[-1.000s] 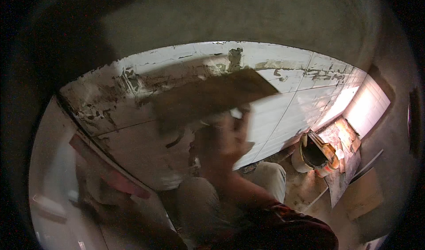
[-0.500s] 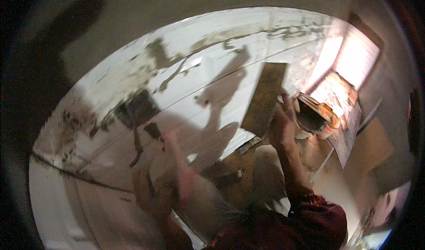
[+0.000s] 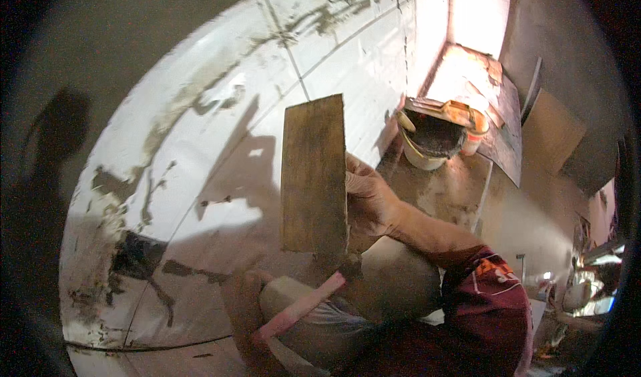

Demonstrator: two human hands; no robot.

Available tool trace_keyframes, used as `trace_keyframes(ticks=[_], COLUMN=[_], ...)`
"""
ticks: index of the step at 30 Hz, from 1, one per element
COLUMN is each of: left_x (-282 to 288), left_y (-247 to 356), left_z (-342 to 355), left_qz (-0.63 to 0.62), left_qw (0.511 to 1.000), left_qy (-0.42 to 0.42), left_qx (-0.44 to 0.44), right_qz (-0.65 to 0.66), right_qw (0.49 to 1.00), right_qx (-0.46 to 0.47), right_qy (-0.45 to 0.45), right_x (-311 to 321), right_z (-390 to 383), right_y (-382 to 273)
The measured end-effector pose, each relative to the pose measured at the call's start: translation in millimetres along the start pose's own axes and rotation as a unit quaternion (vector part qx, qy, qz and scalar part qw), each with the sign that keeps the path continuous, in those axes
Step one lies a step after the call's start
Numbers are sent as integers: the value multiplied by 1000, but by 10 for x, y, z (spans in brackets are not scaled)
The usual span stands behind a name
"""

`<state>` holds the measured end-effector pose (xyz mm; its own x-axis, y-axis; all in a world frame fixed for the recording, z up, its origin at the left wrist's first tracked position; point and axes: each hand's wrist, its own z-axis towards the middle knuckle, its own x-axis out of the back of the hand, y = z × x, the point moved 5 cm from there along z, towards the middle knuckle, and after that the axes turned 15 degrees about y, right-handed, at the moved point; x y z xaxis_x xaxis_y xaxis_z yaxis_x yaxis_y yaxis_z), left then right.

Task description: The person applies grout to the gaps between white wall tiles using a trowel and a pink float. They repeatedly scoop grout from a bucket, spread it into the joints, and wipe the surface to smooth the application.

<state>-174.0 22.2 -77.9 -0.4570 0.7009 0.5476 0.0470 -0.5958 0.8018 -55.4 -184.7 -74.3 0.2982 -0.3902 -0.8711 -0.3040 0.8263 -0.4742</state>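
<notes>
My right hand grips a flat brown rectangular board by its right edge, fingers partly behind it. The board stands roughly upright before the white tiled surface, its broad worn face toward me. Lower and to the left, my left hand is dim and smeared. It seems closed round a pink-handled tool, whose dark end lies just below the board's lower edge. I cannot make out the kind of tool. A white bucket with dark contents stands beyond my right hand, with a yellowish flat piece across its rim.
White tiles with grey smears stretch along the left and ahead. Behind the bucket lies a brightly lit, stained sheet. A brown panel is at the right. Hand and board shadows darken the tiles.
My right hand has brought the board left and turned it more upright. The pink-handled tool has swung right and down, its dark end now below the board. The view has shifted.
</notes>
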Motion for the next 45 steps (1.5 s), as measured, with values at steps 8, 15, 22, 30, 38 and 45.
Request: trace_keyframes(ticks=[8,15,22,30,38,45], left_x=[-853,-1224,-1182,-1135,-1176,-1362], left_y=[365,685,639,687,518,-233], left_z=[407,637,496,383,486,300], left_qz=[151,91,105,106,92,65], left_qw=[899,976,993,990,988,992], left_qy=[-161,-87,-51,-30,-48,-108], left_qx=[-378,-176,0,86,113,-11], right_qz=[-96,-21,85,89,95,-645], right_qw=[970,961,962,940,901,396], right_qx=[182,266,244,324,410,591], right_qy=[127,77,90,61,107,281], right_x=[451,501,637,47,-17,652], right_z=[186,829,1035,1469,1775,926], right_y=[-1236,-1961,-1994,-2154,-2080,-2334])
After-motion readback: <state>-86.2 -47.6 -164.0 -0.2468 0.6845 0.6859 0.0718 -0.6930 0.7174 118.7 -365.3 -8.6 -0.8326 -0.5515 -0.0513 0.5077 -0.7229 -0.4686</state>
